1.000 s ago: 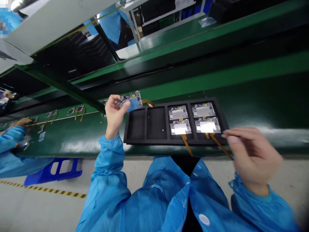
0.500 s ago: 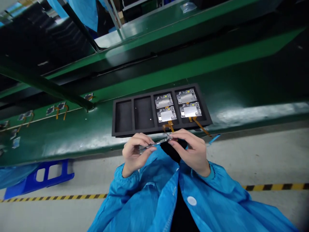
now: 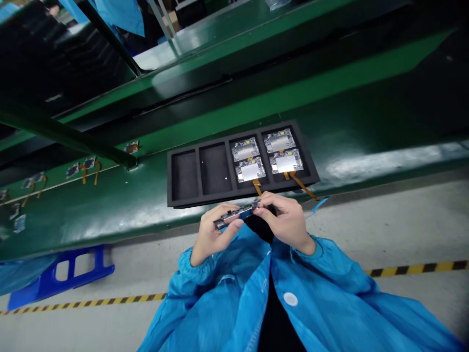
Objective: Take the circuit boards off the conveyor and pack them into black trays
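Between my two hands I hold a circuit board (image 3: 240, 214), tilted so its narrow edge and part of one face show. My left hand (image 3: 219, 230) pinches its left end between thumb and fingers. The thumb and fingertips of my right hand (image 3: 286, 220) grip its right end. Just beyond my hands, a black foam tray (image 3: 185, 199) lies on the green bench. Several circuit boards (image 3: 251, 171) with orange flex cables (image 3: 304, 187) lie in its two right compartments. The two left compartments hold no boards.
More boards with orange cables (image 3: 90, 164) lie along the bench at the left. A green post (image 3: 91, 142) rises from the green bench (image 3: 91, 210). A blue plastic stool (image 3: 73, 274) stands below at the left. Dark stacked trays (image 3: 84, 68) are behind.
The board in my hands has turned, so more of its face and edge now shows. Its orange cable, raised near the tray before, no longer shows clearly. The view has shifted slightly.
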The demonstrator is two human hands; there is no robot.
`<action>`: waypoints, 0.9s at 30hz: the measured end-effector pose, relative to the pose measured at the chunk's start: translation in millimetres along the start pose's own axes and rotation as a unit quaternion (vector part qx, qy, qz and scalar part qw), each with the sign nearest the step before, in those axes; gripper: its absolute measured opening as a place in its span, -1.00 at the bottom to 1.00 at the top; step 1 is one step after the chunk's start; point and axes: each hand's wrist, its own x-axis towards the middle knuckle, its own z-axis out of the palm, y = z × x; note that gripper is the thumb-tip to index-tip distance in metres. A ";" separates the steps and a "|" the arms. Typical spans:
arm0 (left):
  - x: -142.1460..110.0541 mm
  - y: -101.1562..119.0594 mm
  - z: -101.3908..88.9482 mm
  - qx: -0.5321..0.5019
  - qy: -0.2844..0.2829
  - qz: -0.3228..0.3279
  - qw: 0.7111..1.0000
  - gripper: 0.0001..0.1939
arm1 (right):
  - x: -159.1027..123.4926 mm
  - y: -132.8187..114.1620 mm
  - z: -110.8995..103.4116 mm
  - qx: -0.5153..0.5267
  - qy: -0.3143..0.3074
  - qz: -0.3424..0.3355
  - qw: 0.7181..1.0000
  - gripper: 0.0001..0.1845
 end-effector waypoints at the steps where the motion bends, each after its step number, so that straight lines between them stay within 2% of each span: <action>1: -0.7 -0.1 1.0 0.009 0.014 -0.009 1.000 -0.85 | 0.7 2.2 0.9 -0.002 -0.005 0.012 1.000 -0.76; 4: -0.4 -1.0 3.5 0.019 0.045 -0.051 0.998 -0.73 | 2.9 8.6 4.2 -0.009 -0.016 0.035 0.999 -0.76; 7: 5.9 -8.1 1.1 0.007 0.097 -0.140 0.985 -0.67 | 5.5 9.5 2.2 -0.017 -0.033 0.058 0.998 -0.91; 8: 10.3 -13.1 -1.8 -0.001 0.118 -0.171 0.978 -0.65 | 7.0 7.6 -1.5 -0.016 -0.038 0.061 0.997 -0.83; 10: 23.0 -27.7 -11.3 -0.010 0.153 -0.211 0.965 -0.62 | 12.1 2.1 -15.1 -0.017 -0.037 0.060 0.997 -0.69; 12: 40.1 -47.6 -24.8 -0.002 0.166 -0.226 0.960 -0.60 | 21.8 -0.9 -36.5 -0.032 -0.015 0.056 0.998 -0.72; 14: 58.9 -70.0 -39.1 0.020 0.158 -0.236 0.959 -0.59 | 37.2 5.7 -62.3 -0.058 0.032 0.060 0.996 -0.82; 17: 85.2 -101.3 -54.2 0.069 0.132 -0.256 0.955 -0.60 | 66.7 39.6 -99.1 -0.092 0.151 0.094 0.980 -0.87; 21: 109.4 -131.6 -55.1 0.109 0.114 -0.274 0.949 -0.62 | 91.5 100.8 -130.0 -0.158 0.286 0.216 0.920 -0.77; 24: 115.2 -141.3 -51.0 0.107 0.102 -0.282 0.948 -0.59 | 87.6 126.9 -138.4 -0.180 0.321 0.257 0.894 -0.73; 27: 110.1 -132.6 -56.0 0.147 0.065 -0.299 0.940 -0.49 | 76.3 135.0 -140.0 -0.169 0.319 0.239 0.901 -0.80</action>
